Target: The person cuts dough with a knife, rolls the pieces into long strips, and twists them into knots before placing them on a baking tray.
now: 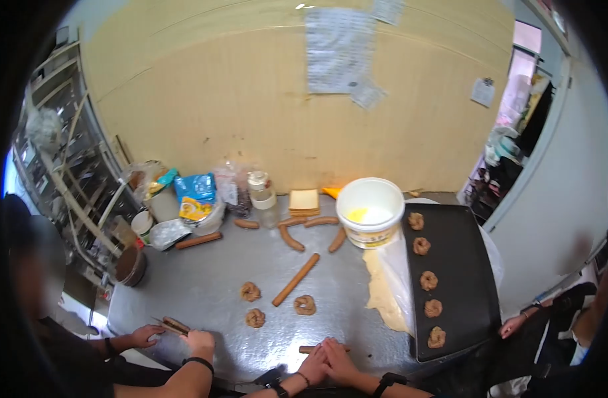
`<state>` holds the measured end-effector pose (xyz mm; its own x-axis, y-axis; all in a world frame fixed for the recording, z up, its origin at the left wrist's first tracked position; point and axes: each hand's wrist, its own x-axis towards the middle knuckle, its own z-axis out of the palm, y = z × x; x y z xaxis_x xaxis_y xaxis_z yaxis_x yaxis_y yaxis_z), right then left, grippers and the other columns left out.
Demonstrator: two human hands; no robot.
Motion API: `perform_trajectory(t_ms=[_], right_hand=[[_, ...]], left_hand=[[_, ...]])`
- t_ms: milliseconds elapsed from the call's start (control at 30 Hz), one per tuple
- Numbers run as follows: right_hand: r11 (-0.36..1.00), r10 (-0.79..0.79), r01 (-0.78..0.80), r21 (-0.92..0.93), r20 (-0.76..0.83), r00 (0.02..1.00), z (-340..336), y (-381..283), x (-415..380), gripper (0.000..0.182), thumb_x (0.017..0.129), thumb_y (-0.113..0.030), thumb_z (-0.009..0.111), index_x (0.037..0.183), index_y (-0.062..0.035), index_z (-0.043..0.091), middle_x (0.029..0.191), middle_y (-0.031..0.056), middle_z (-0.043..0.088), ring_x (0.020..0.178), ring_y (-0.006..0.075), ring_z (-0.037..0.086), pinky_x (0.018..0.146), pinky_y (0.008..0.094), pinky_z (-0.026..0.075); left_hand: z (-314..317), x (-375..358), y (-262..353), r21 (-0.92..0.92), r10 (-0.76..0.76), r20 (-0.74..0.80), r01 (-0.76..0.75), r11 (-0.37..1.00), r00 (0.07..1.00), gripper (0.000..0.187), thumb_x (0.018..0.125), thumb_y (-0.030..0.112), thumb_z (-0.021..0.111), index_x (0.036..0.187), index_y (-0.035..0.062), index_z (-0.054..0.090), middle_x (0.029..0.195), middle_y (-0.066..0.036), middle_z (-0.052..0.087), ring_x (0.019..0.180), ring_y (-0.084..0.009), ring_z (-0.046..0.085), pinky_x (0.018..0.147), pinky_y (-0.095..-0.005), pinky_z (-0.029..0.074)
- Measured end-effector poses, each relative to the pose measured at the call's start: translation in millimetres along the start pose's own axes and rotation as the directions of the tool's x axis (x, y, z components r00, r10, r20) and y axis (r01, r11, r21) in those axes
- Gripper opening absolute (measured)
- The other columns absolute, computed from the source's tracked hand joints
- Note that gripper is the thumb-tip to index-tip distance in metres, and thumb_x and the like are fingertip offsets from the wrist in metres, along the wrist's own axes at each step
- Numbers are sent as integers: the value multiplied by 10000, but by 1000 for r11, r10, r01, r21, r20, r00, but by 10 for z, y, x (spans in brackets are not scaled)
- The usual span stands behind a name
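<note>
In the head view, with the clock set on the metal table (204, 285), the person's left hand (313, 364) and right hand (341, 365) are lying together at five o'clock, fingers outstretched rather than curled, covering the middle of a short brown roll (306, 349) whose two ends are showing. A longer brown roll (296, 280) is lying slantwise near the centre, with three brown rings (304, 305) around its lower end. At eight o'clock a co-worker's hands (200, 340) are holding a brown piece (176, 325). A white tub (371, 233) is standing at two o'clock; a dark tray (460, 265) at three is bearing five rings.
</note>
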<state>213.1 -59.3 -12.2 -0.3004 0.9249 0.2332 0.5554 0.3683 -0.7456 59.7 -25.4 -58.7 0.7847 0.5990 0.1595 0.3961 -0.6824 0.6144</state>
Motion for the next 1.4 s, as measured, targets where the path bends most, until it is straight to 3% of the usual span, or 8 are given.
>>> perform_trajectory(t_ms=[100,333,567,667,733,1167,1333,1400], right_hand=[[987,141,-140,-80,2,990,12,280,345,708,881,-334,547,1400,90,316,1446,310,328,1362,452,298,1146,493,211],[922,236,-269,-278,-149,960,-82,391,688,730,891,-434,502,1391,79,356,1439,297,363,1367,437,311,1107,584,223],[956,84,-43,-292,130,988,-195,-107,-152,787,862,-489,546,1382,76,372,1447,292,347,1360,445,308,1102,594,208],[914,-38,-10,-405,-109,993,-207,-162,11,276,837,-153,565,1091,-47,595,1136,194,569,1058,403,518,939,502,391],[878,214,-177,-445,33,976,-23,275,87,796,850,-502,557,1378,67,380,1449,285,349,1363,436,307,1091,625,195],[822,183,-25,-569,222,958,-352,-174,-132,731,840,-460,586,1391,-8,421,1451,245,376,1359,388,338,1083,621,219],[990,58,-75,120,144,988,-111,-361,550,543,925,-377,542,1320,-5,508,1355,193,500,1264,310,464,1063,424,346],[905,205,-283,319,257,944,234,-273,851,526,952,-386,507,1315,-6,504,1331,170,522,1240,278,484,1050,391,359]], left_hand=[[-424,475,171,467,-245,242,109,877,939,656,895,305,463,1478,52,301,1553,-172,240,1459,-304,167,1147,-550,154],[-402,740,-140,532,-260,-84,264,804,962,683,890,348,458,1474,35,291,1540,-182,262,1445,-323,205,1142,-550,159],[-413,-71,348,321,-221,47,194,927,974,672,865,337,570,1453,103,345,1517,-181,309,1396,-354,282,1099,-532,246],[-329,-67,234,329,-148,-45,155,932,988,791,863,451,545,1487,50,272,1534,-170,275,1430,-348,221,1117,-557,210],[-599,232,278,483,-305,55,242,841,951,719,874,408,523,1484,103,296,1516,-187,298,1415,-366,245,1092,-615,208],[-863,-366,358,88,-255,18,252,964,967,641,804,198,664,1383,73,421,1343,-118,510,1242,-280,476,1049,-411,361],[-802,-451,118,183,-232,-278,288,940,932,372,824,180,641,1183,99,586,1146,-128,597,1064,-315,571,913,-413,461],[-866,-458,87,177,-381,6,374,910,925,369,836,176,627,1195,114,571,1114,-83,588,1051,-269,566,908,-400,453]])
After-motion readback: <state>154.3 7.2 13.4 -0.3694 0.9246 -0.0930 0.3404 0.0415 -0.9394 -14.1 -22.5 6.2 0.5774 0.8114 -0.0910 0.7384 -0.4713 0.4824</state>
